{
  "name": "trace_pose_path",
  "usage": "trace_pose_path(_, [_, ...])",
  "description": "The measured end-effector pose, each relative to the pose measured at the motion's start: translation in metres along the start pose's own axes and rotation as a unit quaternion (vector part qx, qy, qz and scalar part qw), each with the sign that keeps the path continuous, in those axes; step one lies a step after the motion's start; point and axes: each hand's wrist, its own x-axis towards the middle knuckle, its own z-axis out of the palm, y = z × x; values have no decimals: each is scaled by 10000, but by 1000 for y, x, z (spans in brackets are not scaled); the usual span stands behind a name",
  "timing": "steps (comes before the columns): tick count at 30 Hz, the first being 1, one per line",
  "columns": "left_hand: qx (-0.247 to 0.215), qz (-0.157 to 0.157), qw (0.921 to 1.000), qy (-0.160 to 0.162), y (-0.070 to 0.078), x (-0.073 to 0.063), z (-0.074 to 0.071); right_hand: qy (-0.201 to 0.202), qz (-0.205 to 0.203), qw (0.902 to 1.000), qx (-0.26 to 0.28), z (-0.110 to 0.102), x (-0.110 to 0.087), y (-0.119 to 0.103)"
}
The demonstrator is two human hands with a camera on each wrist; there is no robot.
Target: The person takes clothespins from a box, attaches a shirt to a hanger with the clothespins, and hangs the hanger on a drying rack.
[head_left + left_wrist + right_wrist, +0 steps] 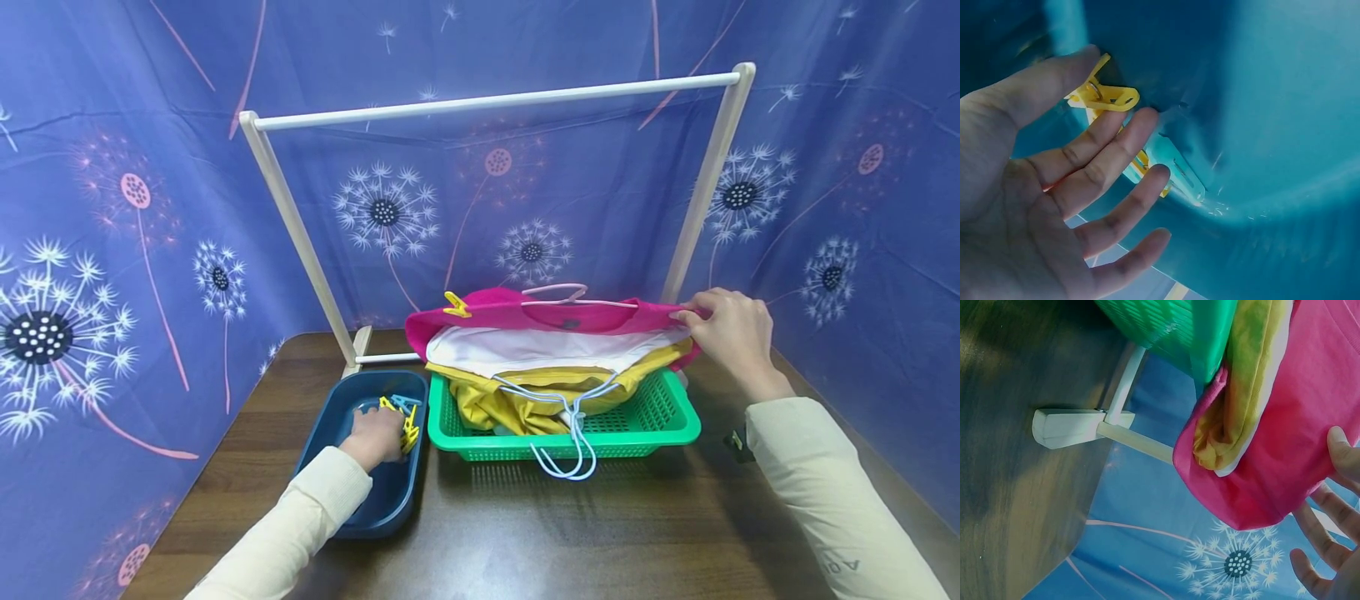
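Tbl: clips in tray, clothes in bskt.

Yellow plastic clips lie in a blue oblong tub, left of a green latticed basket. Behind stands a pale wooden rack.

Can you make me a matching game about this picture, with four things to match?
Things:
1. basket
2. rack's top bar
3. left hand
4. pink garment

Clues:
A. inside the dark blue tray
B. pinched at its edge by the right hand
C. green
D. white

Right pairs: 1-C, 2-D, 3-A, 4-B
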Motion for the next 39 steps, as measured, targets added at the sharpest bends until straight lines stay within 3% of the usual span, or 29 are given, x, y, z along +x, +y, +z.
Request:
trace_pose_path(14, [-100,-135,9998,-77,-5,-5,-6,-13,-17,10000,-5,-1,-1,-1])
trace_pose_path(22, [-227,-110,9996,-127,-5,-12,-18,92,-64,9999,-40,0,0,1])
trace_pose_path(39, [-459,-8,9967,671,-6,-22,-40,60,-32,10000,-32,0,-1,1])
